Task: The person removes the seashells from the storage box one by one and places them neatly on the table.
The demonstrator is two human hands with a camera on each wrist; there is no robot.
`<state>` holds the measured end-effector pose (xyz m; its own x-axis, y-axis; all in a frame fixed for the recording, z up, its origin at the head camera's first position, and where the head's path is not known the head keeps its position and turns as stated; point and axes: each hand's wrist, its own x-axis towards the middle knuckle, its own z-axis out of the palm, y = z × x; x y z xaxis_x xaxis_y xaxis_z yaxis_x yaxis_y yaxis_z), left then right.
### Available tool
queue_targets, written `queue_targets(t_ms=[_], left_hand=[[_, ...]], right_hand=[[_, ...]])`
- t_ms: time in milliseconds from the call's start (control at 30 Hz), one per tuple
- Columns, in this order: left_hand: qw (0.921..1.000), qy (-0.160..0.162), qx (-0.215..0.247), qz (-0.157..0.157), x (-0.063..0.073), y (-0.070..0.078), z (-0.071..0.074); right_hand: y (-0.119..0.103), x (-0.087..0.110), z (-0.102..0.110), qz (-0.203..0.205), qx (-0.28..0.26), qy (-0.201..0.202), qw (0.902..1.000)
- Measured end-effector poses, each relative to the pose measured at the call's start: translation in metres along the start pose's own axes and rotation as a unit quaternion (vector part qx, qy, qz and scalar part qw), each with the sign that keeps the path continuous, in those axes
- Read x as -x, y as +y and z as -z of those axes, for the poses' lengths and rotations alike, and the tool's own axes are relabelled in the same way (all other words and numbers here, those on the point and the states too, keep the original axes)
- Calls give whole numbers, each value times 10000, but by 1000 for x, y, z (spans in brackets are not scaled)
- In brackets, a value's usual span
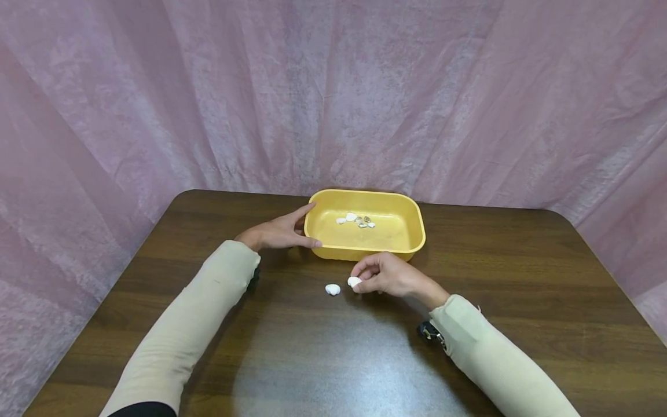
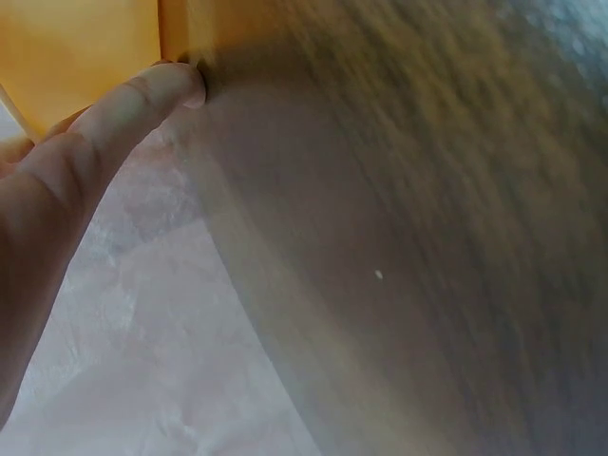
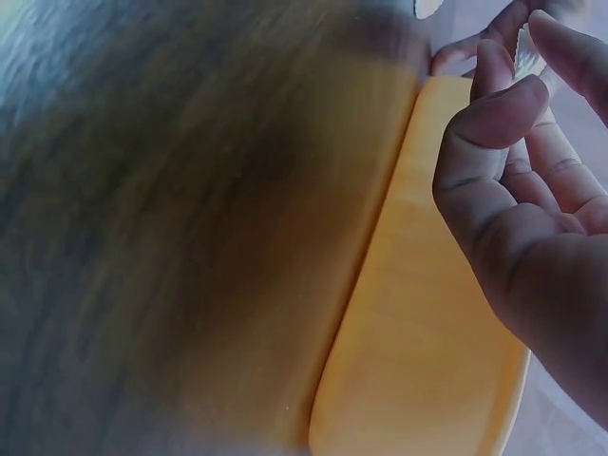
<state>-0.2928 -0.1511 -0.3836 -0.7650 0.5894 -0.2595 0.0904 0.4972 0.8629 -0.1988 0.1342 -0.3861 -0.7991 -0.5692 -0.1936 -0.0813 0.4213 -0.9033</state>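
Note:
In the head view a yellow plastic basin (image 1: 385, 240) stands near the back of the table. My left hand (image 1: 278, 233) grips its left end, thumb at the front corner and fingers at the left rim; the left wrist view shows the thumb along the basin's side. My right hand (image 1: 391, 275), in front of the basin, pinches a white seashell (image 1: 354, 281) between thumb and fingertips. In the right wrist view the ribbed edge of this seashell (image 3: 524, 55) shows between the fingers. Another white seashell (image 1: 332, 289) lies on the table just left of it.
Inside the basin lie several small white and brownish shells (image 1: 351, 216), left of its middle. The brown wooden table (image 1: 500, 272) has rounded far corners. Behind it hangs a pink curtain (image 1: 323, 98).

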Motion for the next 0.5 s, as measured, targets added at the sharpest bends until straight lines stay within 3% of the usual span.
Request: queue_targets(t_ms=[500], left_hand=[[10000,45,-46,33,0,2,-2]], right_hand=[[4,0,-6,-82,159,-51,9998]])
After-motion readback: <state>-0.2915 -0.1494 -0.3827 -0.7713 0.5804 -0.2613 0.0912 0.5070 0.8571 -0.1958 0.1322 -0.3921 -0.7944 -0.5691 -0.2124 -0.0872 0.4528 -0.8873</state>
